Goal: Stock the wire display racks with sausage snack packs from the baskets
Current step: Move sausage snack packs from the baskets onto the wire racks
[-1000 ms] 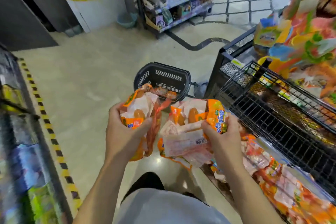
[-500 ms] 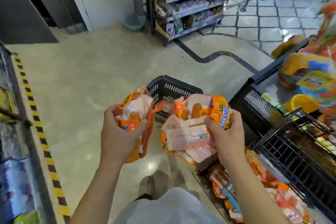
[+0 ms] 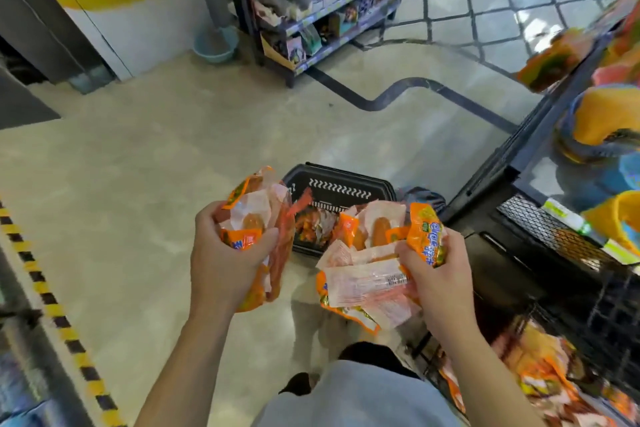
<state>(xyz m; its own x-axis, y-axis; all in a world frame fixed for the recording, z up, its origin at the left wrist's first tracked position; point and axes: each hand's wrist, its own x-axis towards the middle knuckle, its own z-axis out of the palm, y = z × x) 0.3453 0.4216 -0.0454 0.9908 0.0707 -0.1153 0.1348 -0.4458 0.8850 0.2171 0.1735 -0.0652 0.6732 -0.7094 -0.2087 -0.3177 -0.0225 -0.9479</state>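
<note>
- Packs (image 3: 367, 279) are being carried in two bundles, one per hand, above the floor (image 3: 149, 166) and just in front of the basket (image 3: 341, 185). More are lying in the basket and in the lower tier (image 3: 547, 371) of the rack (image 3: 588, 288) on the right.
- Grip, left: the left hand (image 3: 227, 255) is wrapping fingers and thumb round the middle of a tight bundle.
- Grip, right: the right hand (image 3: 436, 274) is clamping a looser fan of packs, thumb pressing over the top, with several packs hanging below the palm.
- Hazard, slippage: the hanging packs appear to be held by little more than their edges. The slick film is likely working against the grip, and a swing toward the rack is risking a drop onto the floor.
- Hazard, placement: with both hands occupied, nothing is steadying stock already in the rack. Pushing a whole bundle in is risking corners snagging on wire and spilling neighbours.
- Hazard, crushing: a hard squeeze may be deforming the sausages inside.
- Hazard, footing: the basket is standing close ahead of the feet, inviting a trip while attention is turning right.
- Unverified: the rack's right side is showing blurred, so free space cannot be confirmed.
</note>
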